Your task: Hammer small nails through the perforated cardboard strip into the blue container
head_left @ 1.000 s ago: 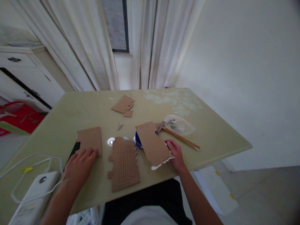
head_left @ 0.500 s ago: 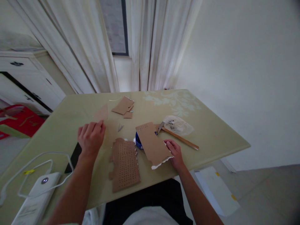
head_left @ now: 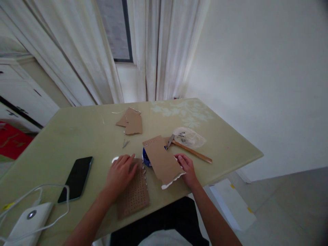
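Observation:
My right hand (head_left: 188,169) grips the torn right edge of a flat cardboard piece (head_left: 165,164) that has a few rows of holes at its far end. Under that piece a blue round object (head_left: 146,158) shows only in part. My left hand (head_left: 122,172) rests over a second cardboard sheet (head_left: 135,196) dotted with rows of small holes, hiding its upper left part. The left fingers are stretched out and hold nothing visible. A hammer (head_left: 192,150) with a wooden handle lies right of the held piece, and a few nails (head_left: 125,143) lie beyond my left hand.
Torn cardboard scraps (head_left: 133,122) are heaped toward the back of the table (head_left: 222,143). A clear plastic bag (head_left: 189,136) sits behind the hammer. On the left are a black phone (head_left: 77,179) and a white power bank (head_left: 29,223) with a looping white cable (head_left: 67,201).
My left hand has come right and toward me onto the hole-dotted sheet, uncovering the phone. A cardboard scrap near it now lies on the back heap. My right hand keeps its grip.

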{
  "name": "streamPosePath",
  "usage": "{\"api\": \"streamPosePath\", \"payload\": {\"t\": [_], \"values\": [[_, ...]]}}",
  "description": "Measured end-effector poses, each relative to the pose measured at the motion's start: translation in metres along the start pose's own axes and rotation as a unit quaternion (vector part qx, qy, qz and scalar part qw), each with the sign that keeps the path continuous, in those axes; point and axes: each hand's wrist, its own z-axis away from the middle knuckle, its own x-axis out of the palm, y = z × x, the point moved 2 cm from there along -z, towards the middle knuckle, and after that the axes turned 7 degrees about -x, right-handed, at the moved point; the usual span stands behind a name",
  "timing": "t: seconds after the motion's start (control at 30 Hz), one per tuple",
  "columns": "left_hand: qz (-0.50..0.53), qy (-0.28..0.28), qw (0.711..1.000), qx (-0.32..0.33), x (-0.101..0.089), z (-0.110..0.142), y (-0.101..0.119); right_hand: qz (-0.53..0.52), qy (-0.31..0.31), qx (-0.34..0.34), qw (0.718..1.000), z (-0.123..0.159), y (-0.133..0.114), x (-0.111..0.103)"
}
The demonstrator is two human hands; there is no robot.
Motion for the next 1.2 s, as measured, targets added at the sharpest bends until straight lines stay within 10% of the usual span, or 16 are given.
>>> {"api": "streamPosePath", "payload": {"t": [0.17, 0.43, 0.63, 0.77, 0.93, 1.07, 1.2], "values": [[0.023, -0.009, 0.998, -0.059, 0.01, 0.056, -0.019, -0.09, 0.012, 0.021, 0.996, 0.001, 0.002, -0.002], [0.03, -0.045, 0.986, -0.155, -0.004, 0.062, -0.057, -0.115, -0.027, 0.049, 0.992, 0.026, 0.003, 0.005], [0.133, -0.02, 0.976, -0.173, -0.016, 0.031, -0.033, -0.03, -0.083, 0.014, 0.996, 0.024, 0.006, 0.005], [0.405, -0.016, 0.883, -0.236, -0.006, -0.022, -0.002, 0.081, -0.039, -0.081, 0.993, -0.007, -0.005, -0.008], [0.572, -0.002, 0.762, -0.303, 0.025, -0.074, 0.03, 0.38, 0.051, -0.198, 0.902, -0.061, -0.015, -0.017], [0.621, -0.021, 0.735, -0.269, 0.039, -0.077, 0.043, 0.582, -0.017, -0.134, 0.801, -0.082, -0.008, -0.014], [0.642, -0.034, 0.724, -0.25, 0.043, -0.07, 0.041, 0.632, -0.045, -0.111, 0.766, -0.087, -0.008, -0.008]]}}
